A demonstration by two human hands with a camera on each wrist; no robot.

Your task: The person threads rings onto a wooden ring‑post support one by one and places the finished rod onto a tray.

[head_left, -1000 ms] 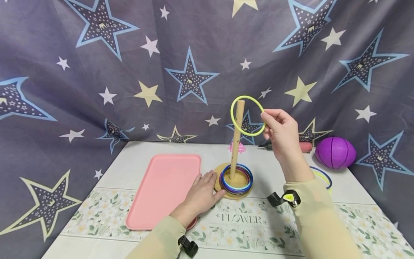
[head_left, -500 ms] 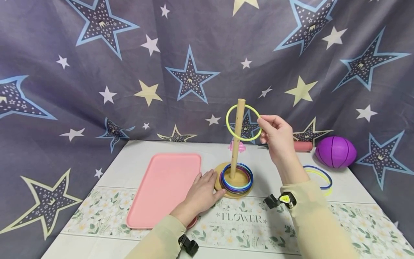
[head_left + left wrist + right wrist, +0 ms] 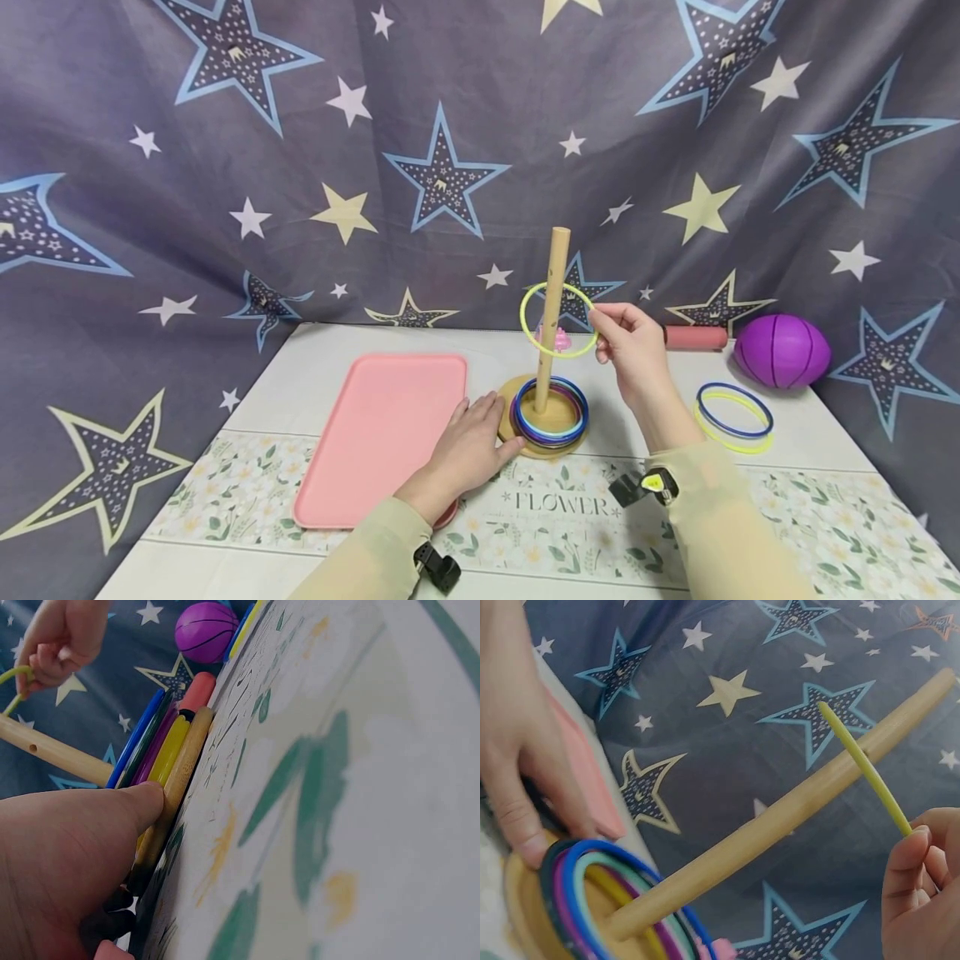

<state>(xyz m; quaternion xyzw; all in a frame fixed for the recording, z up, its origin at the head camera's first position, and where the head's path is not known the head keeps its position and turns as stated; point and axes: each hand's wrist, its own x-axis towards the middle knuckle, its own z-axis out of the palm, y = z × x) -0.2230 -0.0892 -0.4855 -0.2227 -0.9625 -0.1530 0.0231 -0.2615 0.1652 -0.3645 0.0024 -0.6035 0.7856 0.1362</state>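
My right hand (image 3: 636, 354) pinches a yellow ring (image 3: 522, 315) by its right side, between thumb and fingers. The ring is around the upright wooden peg (image 3: 557, 262), below its top. At the foot of the peg, several stacked rings (image 3: 552, 442) in blue, purple, light green and other colours lie on the round wooden base (image 3: 512, 390). With fingers mostly straight, my left hand (image 3: 467, 446) rests on the left side of that base. Its thumb (image 3: 146, 801) touches the base's edge in the left wrist view.
A pink tray (image 3: 382, 442) lies to the left, partly under my left forearm. On the right are a blue ring (image 3: 738, 432) over a yellow one, a purple ball (image 3: 782, 350) and a red cylinder (image 3: 697, 337). Something small and pink (image 3: 561, 340) sits behind the peg.
My right hand has come down and slightly left with the yellow ring, which has passed from the peg's top to lower around it. My left hand stays in place.
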